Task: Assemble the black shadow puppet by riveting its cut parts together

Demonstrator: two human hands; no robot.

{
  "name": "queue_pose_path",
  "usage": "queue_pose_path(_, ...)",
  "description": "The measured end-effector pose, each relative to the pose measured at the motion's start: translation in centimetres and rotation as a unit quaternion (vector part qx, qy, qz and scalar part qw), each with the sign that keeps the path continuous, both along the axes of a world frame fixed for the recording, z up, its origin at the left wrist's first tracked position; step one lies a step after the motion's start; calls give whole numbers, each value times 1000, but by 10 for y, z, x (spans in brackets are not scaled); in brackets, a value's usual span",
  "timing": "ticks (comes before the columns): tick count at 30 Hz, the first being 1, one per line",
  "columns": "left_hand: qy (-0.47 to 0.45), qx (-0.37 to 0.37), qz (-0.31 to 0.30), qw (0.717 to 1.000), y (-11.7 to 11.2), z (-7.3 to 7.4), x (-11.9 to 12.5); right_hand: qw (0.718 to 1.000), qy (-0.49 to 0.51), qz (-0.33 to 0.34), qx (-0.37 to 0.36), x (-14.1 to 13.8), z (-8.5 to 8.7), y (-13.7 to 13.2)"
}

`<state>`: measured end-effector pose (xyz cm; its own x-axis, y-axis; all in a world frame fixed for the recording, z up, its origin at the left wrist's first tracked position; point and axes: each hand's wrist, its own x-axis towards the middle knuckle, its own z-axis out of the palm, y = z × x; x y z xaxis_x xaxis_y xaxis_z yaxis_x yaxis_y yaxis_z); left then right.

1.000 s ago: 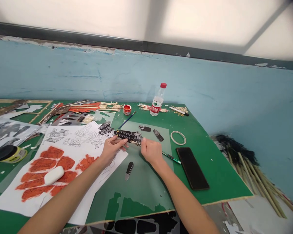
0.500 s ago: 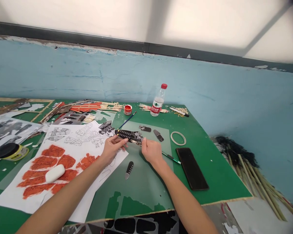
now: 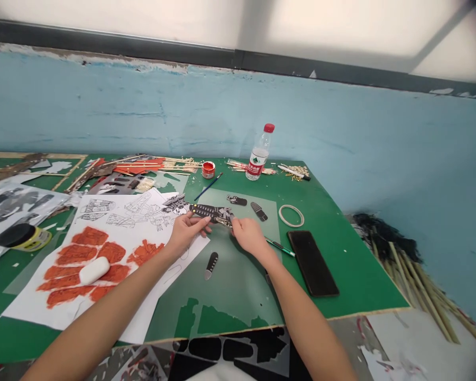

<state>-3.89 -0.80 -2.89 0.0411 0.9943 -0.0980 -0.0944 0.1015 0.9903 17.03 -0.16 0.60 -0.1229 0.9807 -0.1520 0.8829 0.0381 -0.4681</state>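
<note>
Between my two hands is a black cut-out shadow puppet figure (image 3: 206, 210) with white line patterns and small yellow dots. Its ornate head end points left, over the paper. My left hand (image 3: 187, 232) pinches its lower edge, thumb on top and fingers beneath. Closed on the figure's right end is my right hand (image 3: 248, 233); the fingertips are partly hidden. Loose black cut-out pieces lie around on a translucent sheet (image 3: 230, 288): a sleeve-like piece (image 3: 212, 264) below, a striped piece (image 3: 259, 211) and a small hand-shaped piece (image 3: 238, 200) beyond.
Paper with drawings and orange-painted shapes (image 3: 158, 275) lies left, bearing a white eraser-like block (image 3: 94, 270). A yellow jar (image 3: 34, 239), red paint pot (image 3: 208, 170), paintbrush (image 3: 209, 186) and water bottle (image 3: 257, 159) stand or lie around. At right are a tape ring (image 3: 291, 224), green pen (image 3: 280, 246) and phone (image 3: 313, 263).
My view has tilted slightly, so the table things appear shifted a little up and right. Both hands keep their hold on the puppet figure, which barely moves between them.
</note>
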Motion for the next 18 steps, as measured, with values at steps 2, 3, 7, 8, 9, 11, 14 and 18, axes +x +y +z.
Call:
queue_pose_path(2, 3, 0, 3, 1000, 0, 1, 0, 1000, 1, -2, -2, -1, 1, -1)
queue_pose_path(3, 6, 2, 4, 1000, 0, 2, 0, 1000, 2, -2, -3, -1, 1, -1)
queue_pose_path(7, 15, 4, 5, 1000, 1, 5, 0, 1000, 3, 1, -6, -1, 3, -2)
queue_pose_path(8, 16, 3, 5, 1000, 1, 5, 0, 1000, 4, 1, -8, 0, 4, -1)
queue_pose_path(9, 18, 3, 5, 1000, 1, 5, 0, 1000, 4, 0, -10, 0, 4, -1)
queue_pose_path(11, 21, 4, 5, 1000, 1, 5, 0, 1000, -1, 1, -11, 0, 3, 0)
queue_pose_path(14, 23, 2, 6, 1000, 2, 5, -1, 1000, -21, 7, -1, 0, 2, -1)
queue_pose_path(18, 29, 13, 10, 999, 2, 4, -1, 998, -56, 5, 28, -4, 2, -6)
